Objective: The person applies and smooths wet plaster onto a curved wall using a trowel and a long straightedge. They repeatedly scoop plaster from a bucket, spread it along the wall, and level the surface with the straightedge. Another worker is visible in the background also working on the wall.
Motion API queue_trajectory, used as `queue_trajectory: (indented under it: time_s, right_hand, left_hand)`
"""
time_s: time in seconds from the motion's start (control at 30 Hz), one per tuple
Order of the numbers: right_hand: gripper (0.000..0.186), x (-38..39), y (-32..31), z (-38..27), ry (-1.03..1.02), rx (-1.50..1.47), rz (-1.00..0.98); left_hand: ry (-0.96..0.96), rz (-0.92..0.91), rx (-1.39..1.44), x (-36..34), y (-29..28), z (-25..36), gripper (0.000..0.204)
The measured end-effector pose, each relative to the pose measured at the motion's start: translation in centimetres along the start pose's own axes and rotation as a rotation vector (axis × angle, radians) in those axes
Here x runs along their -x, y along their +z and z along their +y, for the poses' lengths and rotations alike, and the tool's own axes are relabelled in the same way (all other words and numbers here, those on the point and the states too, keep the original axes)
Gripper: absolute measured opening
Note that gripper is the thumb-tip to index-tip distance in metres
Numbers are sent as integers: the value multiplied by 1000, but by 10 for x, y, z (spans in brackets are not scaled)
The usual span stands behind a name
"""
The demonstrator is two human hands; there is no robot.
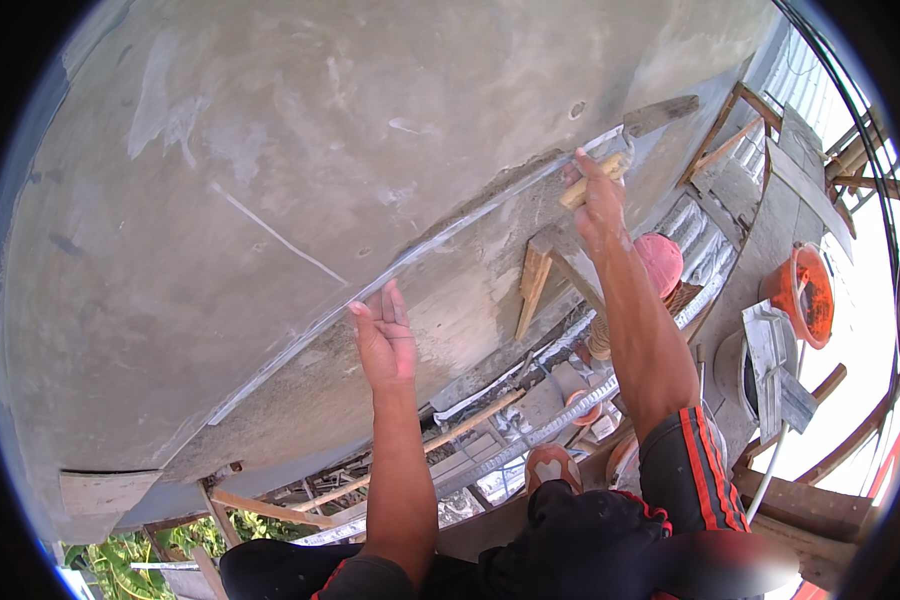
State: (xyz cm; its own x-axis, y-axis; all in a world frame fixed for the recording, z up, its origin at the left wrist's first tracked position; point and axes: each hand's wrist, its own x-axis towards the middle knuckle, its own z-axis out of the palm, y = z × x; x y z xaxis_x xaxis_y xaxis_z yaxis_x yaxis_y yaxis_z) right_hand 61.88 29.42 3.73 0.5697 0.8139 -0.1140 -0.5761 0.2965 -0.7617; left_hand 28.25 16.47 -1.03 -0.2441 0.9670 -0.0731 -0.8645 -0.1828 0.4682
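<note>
A grey plastered surface (pixel 190 120) fills the upper left, crossed diagonally by a raised edge with a pale strip (pixel 490 200) along it. My left hand (pixel 390 342), palm turned up, touches this edge with its fingers extended and slightly apart. My right hand (pixel 600 205) grips a tool's pale wooden handle (pixel 575 194) farther up the edge; the tool's thin metal neck rises toward the strip, and its blade is hard to make out. A short dark board (pixel 660 113) lies along the edge beyond it.
Below, a co-worker in a pink cap (pixel 660 260) is beside timber supports (pixel 530 290). At right are scaffold boards (pixel 810 190), an orange bucket (pixel 805 300), metal tools (pixel 770 380) and dark cables (pixel 860 100). Plants (pixel 150 570) show at lower left.
</note>
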Motion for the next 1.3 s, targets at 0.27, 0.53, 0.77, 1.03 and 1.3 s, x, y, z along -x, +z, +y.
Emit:
queue_trajectory:
  time_s: [0.27, 0.53, 0.77, 1.03, 1.3]
  right_hand:
    - [49, -5, -8, -2, 22, -28, -40]
    - [52, -6, -10, -3, 55, -31, -62]
    - [49, -4, -8, -8, 86, -21, -24]
    - [48, -4, -10, -11, 111, 25, -84]
    - [50, -12, -19, -10, 104, 43, -130]
  left_hand:
    - [-124, -56, 313, 6, 19, -22, 25]
    - [-146, 28, 454, -10, 16, -35, 20]
    - [-414, -103, 589, -10, 32, -57, 52]
    - [-455, -231, 618, -15, 39, -70, 87]
    - [-511, -349, 621, -9, 47, -70, 90]
